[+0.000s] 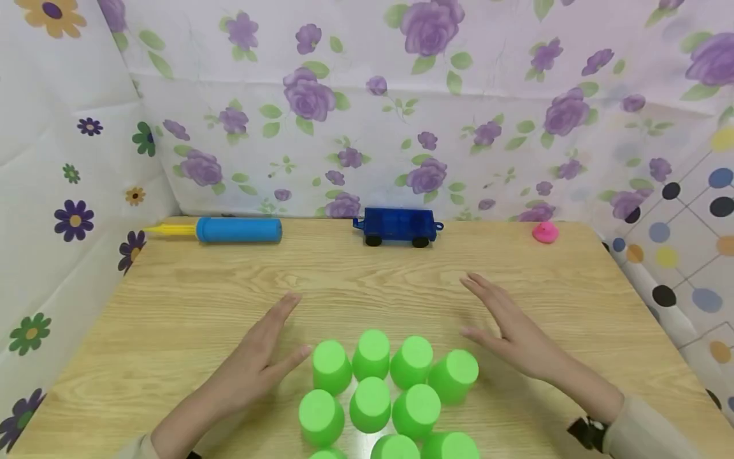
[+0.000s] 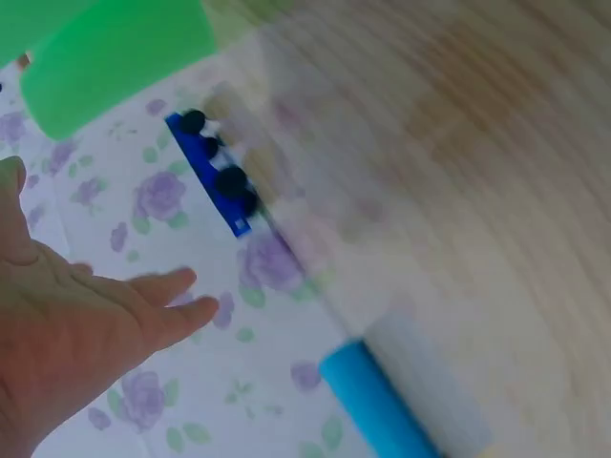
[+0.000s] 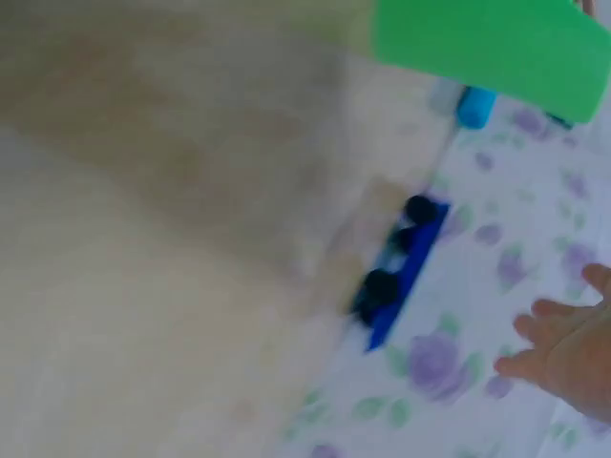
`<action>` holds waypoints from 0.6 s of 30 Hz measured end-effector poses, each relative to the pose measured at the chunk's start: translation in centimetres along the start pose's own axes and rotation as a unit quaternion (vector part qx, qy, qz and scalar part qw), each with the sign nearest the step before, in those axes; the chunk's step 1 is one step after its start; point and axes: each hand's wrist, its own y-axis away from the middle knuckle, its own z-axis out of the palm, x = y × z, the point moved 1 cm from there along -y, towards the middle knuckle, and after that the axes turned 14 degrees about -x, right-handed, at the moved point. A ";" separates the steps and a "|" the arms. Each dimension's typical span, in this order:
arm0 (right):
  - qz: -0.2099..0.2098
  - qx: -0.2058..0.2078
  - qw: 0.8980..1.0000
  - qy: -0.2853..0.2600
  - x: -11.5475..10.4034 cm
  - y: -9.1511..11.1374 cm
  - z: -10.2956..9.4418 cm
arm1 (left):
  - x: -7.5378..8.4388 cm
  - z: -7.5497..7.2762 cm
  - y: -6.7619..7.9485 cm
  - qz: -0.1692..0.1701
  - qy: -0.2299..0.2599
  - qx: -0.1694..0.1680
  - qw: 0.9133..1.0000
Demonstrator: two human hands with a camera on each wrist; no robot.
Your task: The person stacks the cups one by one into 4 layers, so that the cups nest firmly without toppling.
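Note:
Several bright green cups [image 1: 370, 405] stand upside down in a cluster at the front middle of the table, the nearest ones cut off by the frame's lower edge. My left hand [image 1: 249, 363] is left of the cluster, fingers extended and thumb pointing at the back left cup [image 1: 331, 366]. On the other side, my right hand [image 1: 516, 338] holds nothing, its fingers spread near the back right cup [image 1: 454, 376]. Both wrist views show a green cup close by, with the left hand [image 2: 105, 324] and right hand [image 3: 568, 353] gripping nothing.
At the table's back edge lie a blue pump [image 1: 239, 230] with a yellow nozzle, a dark blue toy wagon [image 1: 399, 225] and a small pink toy duck [image 1: 545, 233]. Flower-patterned cloth [image 1: 344, 115] hangs behind; a dotted cloth [image 1: 682, 255] borders the right side.

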 end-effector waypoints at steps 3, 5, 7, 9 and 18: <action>-0.031 -0.022 0.999 0.014 -2.0 -1.4 -0.4 | 0.7 0.2 -0.3 0.007 0.045 -0.011 0.999; -0.058 -0.036 0.998 0.018 -3.2 -2.7 -0.2 | 0.8 0.1 -0.6 0.013 0.071 -0.020 0.997; -0.082 -0.054 0.995 0.021 -4.3 -3.6 0.3 | 1.0 0.1 -1.0 0.024 0.098 -0.035 0.994; -0.100 -0.077 0.992 0.021 -5.4 -4.3 0.9 | 1.3 0.2 -1.3 0.037 0.122 -0.055 0.990; -0.169 -0.215 0.962 0.019 -8.9 -6.5 2.0 | 2.1 0.3 -1.9 0.109 0.076 -0.052 0.990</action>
